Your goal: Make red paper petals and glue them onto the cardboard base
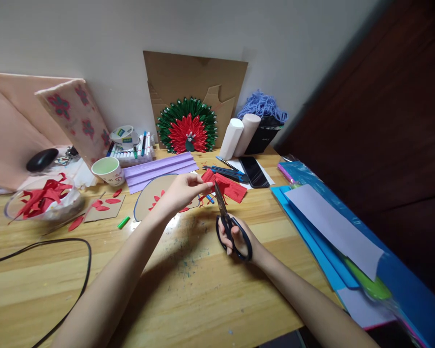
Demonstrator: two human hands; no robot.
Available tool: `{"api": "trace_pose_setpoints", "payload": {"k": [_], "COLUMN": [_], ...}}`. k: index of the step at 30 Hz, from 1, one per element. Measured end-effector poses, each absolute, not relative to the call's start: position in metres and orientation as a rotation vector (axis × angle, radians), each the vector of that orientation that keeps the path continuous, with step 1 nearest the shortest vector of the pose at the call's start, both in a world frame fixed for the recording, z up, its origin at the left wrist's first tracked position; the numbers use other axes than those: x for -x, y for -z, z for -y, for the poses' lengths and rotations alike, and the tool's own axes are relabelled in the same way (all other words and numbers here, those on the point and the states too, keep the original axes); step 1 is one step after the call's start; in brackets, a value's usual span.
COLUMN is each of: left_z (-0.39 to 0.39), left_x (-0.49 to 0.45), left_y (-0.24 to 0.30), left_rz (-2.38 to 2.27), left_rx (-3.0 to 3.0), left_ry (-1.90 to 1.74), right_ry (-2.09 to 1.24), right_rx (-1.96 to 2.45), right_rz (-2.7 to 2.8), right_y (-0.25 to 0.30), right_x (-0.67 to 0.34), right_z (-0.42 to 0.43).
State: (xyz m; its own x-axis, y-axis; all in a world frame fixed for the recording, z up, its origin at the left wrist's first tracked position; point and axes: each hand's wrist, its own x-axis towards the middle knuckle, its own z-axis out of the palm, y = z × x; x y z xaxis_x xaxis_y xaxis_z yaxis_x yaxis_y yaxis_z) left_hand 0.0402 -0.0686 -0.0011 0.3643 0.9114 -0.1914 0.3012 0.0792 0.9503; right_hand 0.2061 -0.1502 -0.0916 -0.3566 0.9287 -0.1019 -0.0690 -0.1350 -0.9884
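Bare forearms (pixel 121 270) above smooth, wood-grained surface (pixel 203 309). Hands apart: left hand (pixel 183 191) pinching thin, crinkled red piece (pixel 208 177); right hand (pixel 239 240) wrapped around dark-looped scissors (pixel 223 210), metal tips beside left fingertips. Folded red strip (pixel 235 188) just beyond scissors. Pointed red petals on flat cardboard disc (pixel 144 198), left.

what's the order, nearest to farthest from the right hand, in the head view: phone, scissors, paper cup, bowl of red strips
1. Scissors, held in the right hand
2. Phone, just beyond that hand
3. Paper cup, off to the left
4. Bowl of red strips, farther left
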Motion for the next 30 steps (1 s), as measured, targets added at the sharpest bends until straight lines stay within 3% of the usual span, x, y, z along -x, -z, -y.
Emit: {"api": "trace_pose_setpoints", "payload": {"k": [21, 30], "left_z": [0.068, 0.067], "left_x": [-0.051, -0.056], "left_y": [0.016, 0.018], "left_rz": [-1.12, -1.129], "left_rx": [-1.442, -1.397], "left_ry": [-0.637, -0.781], "right_ry": [-1.639, -1.493], "right_rx": [1.04, 1.119], "right_rz": [1.172, 1.335], "right_y": [0.097, 0.098], "right_x": [-0.201, -0.205], "right_z": [0.146, 0.149]}}
